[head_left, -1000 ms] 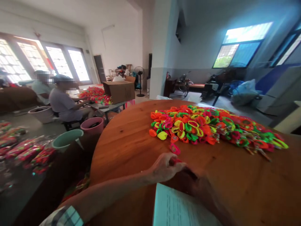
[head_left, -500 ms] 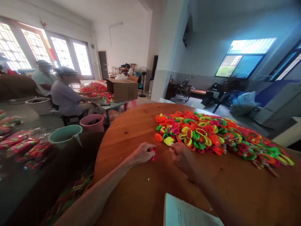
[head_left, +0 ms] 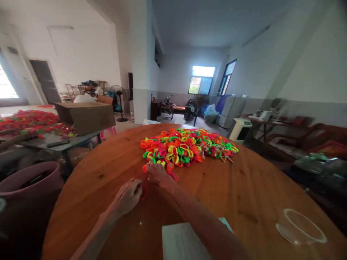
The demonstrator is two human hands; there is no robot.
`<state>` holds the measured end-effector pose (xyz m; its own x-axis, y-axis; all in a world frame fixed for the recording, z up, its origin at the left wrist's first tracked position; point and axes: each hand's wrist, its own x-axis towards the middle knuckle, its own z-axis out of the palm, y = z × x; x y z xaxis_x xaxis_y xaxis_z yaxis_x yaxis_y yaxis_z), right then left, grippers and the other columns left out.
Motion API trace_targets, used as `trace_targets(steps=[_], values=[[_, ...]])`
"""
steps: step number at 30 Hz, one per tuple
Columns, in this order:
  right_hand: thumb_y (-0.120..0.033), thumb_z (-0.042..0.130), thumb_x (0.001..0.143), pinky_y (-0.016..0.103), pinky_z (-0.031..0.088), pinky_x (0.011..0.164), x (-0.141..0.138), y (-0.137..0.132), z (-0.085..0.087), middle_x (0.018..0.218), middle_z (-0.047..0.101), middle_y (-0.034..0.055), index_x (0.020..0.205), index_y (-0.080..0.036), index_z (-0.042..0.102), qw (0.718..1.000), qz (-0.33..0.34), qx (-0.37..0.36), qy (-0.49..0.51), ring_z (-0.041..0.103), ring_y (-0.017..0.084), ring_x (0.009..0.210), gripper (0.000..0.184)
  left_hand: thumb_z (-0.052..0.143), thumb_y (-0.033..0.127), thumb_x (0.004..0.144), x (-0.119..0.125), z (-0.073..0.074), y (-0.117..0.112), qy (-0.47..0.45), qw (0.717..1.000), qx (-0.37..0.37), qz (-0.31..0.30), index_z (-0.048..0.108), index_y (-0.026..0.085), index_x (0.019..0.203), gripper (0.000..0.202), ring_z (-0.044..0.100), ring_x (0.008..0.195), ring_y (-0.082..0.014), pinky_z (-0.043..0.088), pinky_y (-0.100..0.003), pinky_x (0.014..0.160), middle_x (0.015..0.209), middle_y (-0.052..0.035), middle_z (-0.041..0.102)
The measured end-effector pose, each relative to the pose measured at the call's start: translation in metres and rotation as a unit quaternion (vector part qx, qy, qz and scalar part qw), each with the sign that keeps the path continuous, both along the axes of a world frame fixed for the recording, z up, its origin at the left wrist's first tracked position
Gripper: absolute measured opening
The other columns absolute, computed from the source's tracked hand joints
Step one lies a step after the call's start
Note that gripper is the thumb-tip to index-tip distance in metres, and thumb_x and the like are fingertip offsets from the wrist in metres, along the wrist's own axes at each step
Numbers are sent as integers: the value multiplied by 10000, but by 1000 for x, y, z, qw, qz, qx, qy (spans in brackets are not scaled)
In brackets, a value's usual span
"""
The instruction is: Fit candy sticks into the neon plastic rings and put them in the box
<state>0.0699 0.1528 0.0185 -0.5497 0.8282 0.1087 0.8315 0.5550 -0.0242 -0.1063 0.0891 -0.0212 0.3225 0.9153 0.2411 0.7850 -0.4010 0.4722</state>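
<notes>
Where R hand (head_left: 157,172) ends, pile (head_left: 187,146) starts.

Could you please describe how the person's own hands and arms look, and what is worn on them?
The left hand and the right hand are both without gloves. The left forearm and the right forearm are bare as far as they show, with no sleeve in view. No watch or bracelet is visible; small details on the fingers cannot be made out.
</notes>
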Motion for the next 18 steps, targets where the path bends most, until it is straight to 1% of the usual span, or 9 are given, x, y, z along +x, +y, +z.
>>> trace_targets(steps=[3,6,8,10,11,13,15,17,18], values=[[-206,580,852,321,470,788,26,-17,-6,1192,607,140,1216,-157,579,1000,-15,7,-12,597,229,953,368,337,298,958,3,1,-2,18,1000,8,-3,631,188,1025,321,626,925,-239,435,-351,842,1023,-107,650],[-210,591,837,306,470,729,48,-35,-8,1191,598,139,1222,-174,564,999,-38,22,-11,602,198,854,388,337,396,985,10,4,-7,30,1000,4,-7,639,204,1012,359,628,887,-230,441,-337,811,984,-89,648],[-232,560,861,287,462,691,64,-47,-8,1182,601,121,1212,-201,565,998,-56,39,4,597,177,807,352,368,460,979,14,4,-10,35,999,8,-9,634,205,1018,370,626,875,-223,445,-324,790,969,-81,642],[-260,511,899,271,453,677,85,-55,-10,1153,615,99,1170,-225,587,994,-86,64,31,596,176,825,284,400,498,964,17,3,-13,41,999,17,-9,630,201,1033,381,627,875,-220,451,-321,788,974,-80,638],[-273,479,923,269,451,677,98,-56,-12,1130,624,95,1141,-226,602,990,-111,79,48,597,181,841,255,411,508,958,18,2,-13,45,999,21,-7,630,200,1044,387,629,878,-221,456,-322,792,983,-81,638],[-283,409,969,280,457,696,129,-50,-18,1096,635,111,1112,-200,619,972,-185,113,87,602,192,863,267,444,525,938,20,0,-14,53,998,27,2,632,201,1075,399,636,887,-225,469,-327,796,1015,-85,642],[-278,378,995,307,474,736,162,-35,-26,1075,638,134,1133,-153,612,943,-270,147,128,610,197,866,299,482,534,914,21,-2,-13,62,997,38,14,635,206,1102,408,644,896,-230,485,-326,790,1031,-85,649],[-297,438,994,342,497,788,192,-14,-34,1062,639,122,1161,-125,594,910,-335,179,169,617,195,891,286,505,522,903,21,-5,-13,69,996,54,18,642,216,1109,393,651,898,-227,500,-315,778,1025,-77,657],[-319,483,985,359,506,813,204,-3,-37,1063,639,105,1166,-126,591,895,-352,197,191,619,191,910,286,510,510,903,21,-6,-13,69,995,63,16,645,221,1108,379,655,896,-222,507,-307,774,1019,-72,661]])
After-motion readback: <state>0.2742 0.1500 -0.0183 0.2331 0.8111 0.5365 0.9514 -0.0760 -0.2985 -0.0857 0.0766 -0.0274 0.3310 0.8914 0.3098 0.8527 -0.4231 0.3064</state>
